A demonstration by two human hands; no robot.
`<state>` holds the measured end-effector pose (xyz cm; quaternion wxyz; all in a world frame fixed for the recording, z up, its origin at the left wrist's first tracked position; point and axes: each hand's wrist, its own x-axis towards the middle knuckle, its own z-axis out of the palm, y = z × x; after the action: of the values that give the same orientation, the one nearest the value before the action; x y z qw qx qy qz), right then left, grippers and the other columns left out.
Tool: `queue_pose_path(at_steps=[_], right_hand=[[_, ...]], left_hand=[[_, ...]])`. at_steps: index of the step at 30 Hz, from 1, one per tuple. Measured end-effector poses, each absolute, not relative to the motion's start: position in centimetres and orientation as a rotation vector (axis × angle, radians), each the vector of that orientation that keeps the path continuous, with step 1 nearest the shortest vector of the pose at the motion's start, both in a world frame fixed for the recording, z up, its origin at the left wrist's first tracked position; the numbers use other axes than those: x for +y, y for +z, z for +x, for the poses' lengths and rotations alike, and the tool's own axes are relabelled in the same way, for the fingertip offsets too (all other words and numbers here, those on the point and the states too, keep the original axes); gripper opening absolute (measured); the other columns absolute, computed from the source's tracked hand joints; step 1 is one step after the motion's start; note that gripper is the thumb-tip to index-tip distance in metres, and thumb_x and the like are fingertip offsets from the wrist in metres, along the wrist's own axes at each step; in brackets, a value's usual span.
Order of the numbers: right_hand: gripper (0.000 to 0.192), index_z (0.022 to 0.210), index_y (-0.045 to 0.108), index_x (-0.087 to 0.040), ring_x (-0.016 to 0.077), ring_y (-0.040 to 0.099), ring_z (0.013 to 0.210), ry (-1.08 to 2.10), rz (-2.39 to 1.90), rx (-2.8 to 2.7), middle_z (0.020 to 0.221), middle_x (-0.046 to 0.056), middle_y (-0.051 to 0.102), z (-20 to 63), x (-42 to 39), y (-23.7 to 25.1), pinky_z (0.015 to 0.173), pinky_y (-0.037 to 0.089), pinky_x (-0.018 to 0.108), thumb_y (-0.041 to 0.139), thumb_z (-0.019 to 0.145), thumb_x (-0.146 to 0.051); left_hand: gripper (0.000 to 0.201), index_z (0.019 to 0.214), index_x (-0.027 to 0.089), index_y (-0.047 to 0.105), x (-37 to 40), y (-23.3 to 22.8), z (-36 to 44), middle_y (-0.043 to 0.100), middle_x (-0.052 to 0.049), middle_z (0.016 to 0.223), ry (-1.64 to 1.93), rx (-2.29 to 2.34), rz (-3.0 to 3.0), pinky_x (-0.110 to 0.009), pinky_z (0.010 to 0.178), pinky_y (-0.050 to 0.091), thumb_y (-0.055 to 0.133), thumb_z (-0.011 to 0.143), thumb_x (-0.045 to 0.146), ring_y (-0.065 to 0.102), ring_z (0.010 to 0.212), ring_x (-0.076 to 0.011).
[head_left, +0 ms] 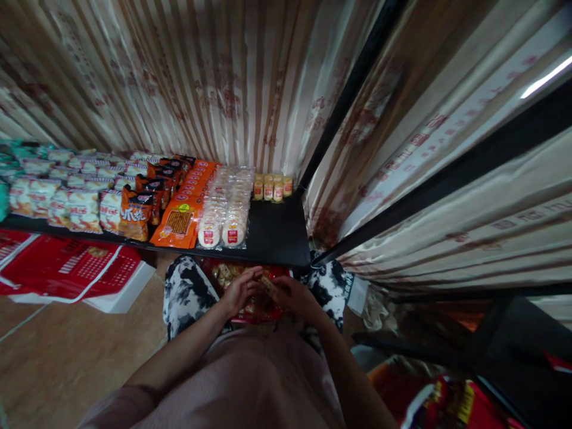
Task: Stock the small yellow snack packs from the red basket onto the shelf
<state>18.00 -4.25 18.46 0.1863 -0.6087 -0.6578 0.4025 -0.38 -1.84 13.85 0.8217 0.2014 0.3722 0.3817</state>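
small packet (269, 287) between left hand (243, 291) and right hand (292, 296), near black shelf (279, 229)

Small tan packet (269, 287) (markings unclear), tilted, over a red bag (245, 319)

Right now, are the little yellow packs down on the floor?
No, the little yellow packs sit on the black shelf, beside the round white snacks.

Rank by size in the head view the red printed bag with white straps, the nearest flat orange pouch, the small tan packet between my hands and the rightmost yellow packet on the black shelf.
1. Red bag
2. Orange pouch
3. Tan packet and yellow packet: too alike to rank, the tan one nearer the camera.
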Motion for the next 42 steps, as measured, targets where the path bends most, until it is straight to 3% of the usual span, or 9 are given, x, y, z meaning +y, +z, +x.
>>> queue_pose_path(at_steps=[6, 11, 16, 25, 29, 34, 39, 42], right_hand=[[0.025, 0.097, 0.063, -0.019, 0.0159, 0.063, 0.083, 1.137, -1.585, -1.771, 0.094, 0.004, 0.068, 19.3, -4.1, 19.8, 0.076, 0.049, 0.027, 0.049, 0.078, -0.027], [0.026, 0.1, 0.061, -0.021, 0.0166, 0.064, 0.087, 1.091, -1.606, -1.654, 0.097, 0.005, 0.067, 19.5, -3.7, 19.6, 0.077, 0.05, 0.028, 0.05, 0.078, -0.03], [0.03, 0.104, 0.058, -0.019, 0.0171, 0.064, 0.088, 1.032, -1.631, -1.553, 0.1, 0.008, 0.066, 19.3, -3.2, 18.8, 0.078, 0.051, 0.029, 0.048, 0.078, -0.032], [0.037, 0.114, 0.051, -0.019, 0.0147, 0.064, 0.079, 0.888, -1.731, -1.428, 0.094, 0.003, 0.066, 18.3, -1.7, 19.2, 0.075, 0.052, 0.027, 0.043, 0.08, -0.033], [0.039, 0.115, 0.051, -0.016, 0.0163, 0.064, 0.084, 0.855, -1.728, -1.454, 0.097, 0.006, 0.067, 18.3, -1.0, 19.1, 0.081, 0.05, 0.03, 0.045, 0.08, -0.032], [0.031, 0.106, 0.059, -0.019, 0.0183, 0.061, 0.094, 0.789, -1.759, -1.477, 0.103, 0.008, 0.065, 18.2, -0.5, 18.7, 0.086, 0.048, 0.031, 0.047, 0.079, -0.03], [0.024, 0.097, 0.062, -0.02, 0.0185, 0.06, 0.09, 0.656, -1.668, -1.527, 0.098, 0.007, 0.063, 17.7, -0.3, 18.3, 0.076, 0.051, 0.03, 0.048, 0.078, -0.025], [0.024, 0.097, 0.061, -0.019, 0.0195, 0.058, 0.092, 0.479, -1.63, -1.587, 0.098, 0.008, 0.063, 17.5, -0.2, 18.0, 0.083, 0.049, 0.033, 0.047, 0.078, -0.019]], left_hand=[[0.031, 0.108, 0.015, 0.062, -1.4, 16.0, 0.1, 0.055, -0.012, 0.124, 0.862, 0.714, 0.453, -0.031, 0.076, 0.048, 0.049, 0.083, 0.027, 0.062, 0.078, -0.0168], [0.028, 0.105, 0.015, 0.062, -0.4, 17.3, 0.6, 0.057, -0.012, 0.122, 0.902, 0.711, 0.445, -0.033, 0.081, 0.048, 0.05, 0.082, 0.026, 0.063, 0.08, -0.0169], [0.025, 0.101, 0.014, 0.064, 0.5, 18.3, 1.3, 0.059, -0.012, 0.118, 0.945, 0.725, 0.448, -0.03, 0.076, 0.05, 0.052, 0.08, 0.021, 0.063, 0.08, -0.0163], [0.018, 0.09, 0.014, 0.064, 2.7, 18.5, 2.6, 0.065, -0.004, 0.082, 0.878, 0.974, 0.587, -0.021, 0.063, 0.048, 0.06, 0.073, 0.012, 0.06, 0.064, -0.0104], [0.02, 0.094, 0.016, 0.062, 3.4, 18.9, 2.9, 0.064, -0.004, 0.082, 0.871, 1.012, 0.613, -0.021, 0.06, 0.047, 0.061, 0.074, 0.015, 0.06, 0.062, -0.0099], [0.017, 0.091, 0.015, 0.062, 4.2, 19.4, 3.0, 0.064, -0.003, 0.079, 0.892, 1.014, 0.61, -0.019, 0.06, 0.046, 0.06, 0.075, 0.015, 0.06, 0.063, -0.0093], [0.019, 0.092, 0.015, 0.062, 4.7, 19.6, 3.4, 0.064, -0.003, 0.083, 0.932, 0.978, 0.594, -0.021, 0.061, 0.048, 0.059, 0.073, 0.015, 0.06, 0.065, -0.0098], [0.02, 0.092, 0.015, 0.062, 4.9, 19.7, 3.9, 0.064, -0.004, 0.089, 0.936, 0.936, 0.553, -0.024, 0.066, 0.05, 0.058, 0.072, 0.015, 0.061, 0.069, -0.0107]])
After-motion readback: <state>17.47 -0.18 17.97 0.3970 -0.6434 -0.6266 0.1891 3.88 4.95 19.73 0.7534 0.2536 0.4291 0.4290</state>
